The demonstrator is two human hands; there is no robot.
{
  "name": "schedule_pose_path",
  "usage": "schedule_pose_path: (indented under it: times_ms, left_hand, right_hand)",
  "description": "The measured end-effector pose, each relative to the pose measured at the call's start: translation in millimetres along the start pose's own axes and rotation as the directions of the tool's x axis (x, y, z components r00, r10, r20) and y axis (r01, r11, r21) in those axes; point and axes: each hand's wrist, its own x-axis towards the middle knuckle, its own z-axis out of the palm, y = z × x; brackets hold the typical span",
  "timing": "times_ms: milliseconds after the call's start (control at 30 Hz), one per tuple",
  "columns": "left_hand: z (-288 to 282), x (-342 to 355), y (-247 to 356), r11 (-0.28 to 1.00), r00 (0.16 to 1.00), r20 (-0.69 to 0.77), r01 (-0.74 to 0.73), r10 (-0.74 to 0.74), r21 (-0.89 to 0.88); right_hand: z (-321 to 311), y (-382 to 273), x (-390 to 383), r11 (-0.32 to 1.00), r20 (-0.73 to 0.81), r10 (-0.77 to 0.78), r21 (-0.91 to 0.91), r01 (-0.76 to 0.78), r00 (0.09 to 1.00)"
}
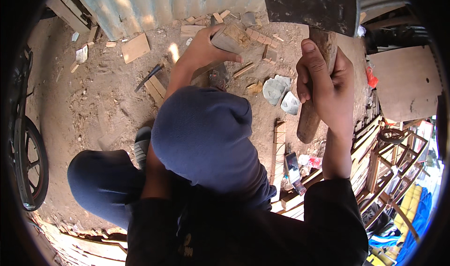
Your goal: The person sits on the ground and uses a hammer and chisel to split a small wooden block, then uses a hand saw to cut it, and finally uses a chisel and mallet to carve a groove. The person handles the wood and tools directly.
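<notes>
A cleaver [314, 8] is gripped in the right hand [328, 85], its fingers wrapped around the wooden handle [307, 123] and its thumb laid along the upper part near the blade. The broad, dark blade is pointed away from the body, and its far edge is cut off by the upper rim of the view. A block [229, 40] is held by the left hand [204, 50], with the thumb and fingers spread across it and clamped on its sides; the block is placed ahead of the raised knee [201, 130], to the left of the blade and apart from it. The block's lower part is hidden by the hand, so what it is rested on cannot be told. Offcuts are scattered over the bare ground [103, 106] around it, and a corrugated sheet [168, 5] is stood beyond them. To the left of the left forearm, a knife [149, 77] is laid near a flat board [136, 49]. Pale shards [275, 88] are grouped between the knee and the right hand. Nearer the body, a notched strip [278, 148] is seen beside a phone [293, 166]. A sandal [142, 146] is partly covered by the left forearm. A wheel [35, 163] is shown at the left rim, and a large panel [408, 83] is set at the right.
</notes>
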Motion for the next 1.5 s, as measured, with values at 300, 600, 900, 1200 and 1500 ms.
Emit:
schedule_pose_path:
  times_ms: [300,600,900,1200,1500]
  left_hand:
    - [-3,6,7,0.994,1.0,0.025,0.008,-0.011,0.109]
    - [0,12,1,0.983,0.998,-0.007,0.068,-0.068,0.169]
    - [-5,4,9,0.989,0.993,0.034,0.109,-0.113,0.098]
    - [-1,0,11,0.977,0.992,-0.02,0.13,-0.128,0.17]
    - [-3,0,9,0.992,0.995,0.029,0.089,-0.093,0.094]
  right_hand:
    - [-11,14,5,0.972,0.087,0.232,-0.062,-0.227,0.969]
    - [-5,36,5,0.952,0.242,0.294,0.006,-0.305,0.925]
    - [10,42,-8,0.981,0.007,-0.132,-0.141,0.132,0.991]
    - [5,6,-17,0.997,-0.045,0.008,0.08,-0.004,0.999]
    - [-4,22,-5,0.989,0.056,0.121,-0.092,-0.116,0.991]
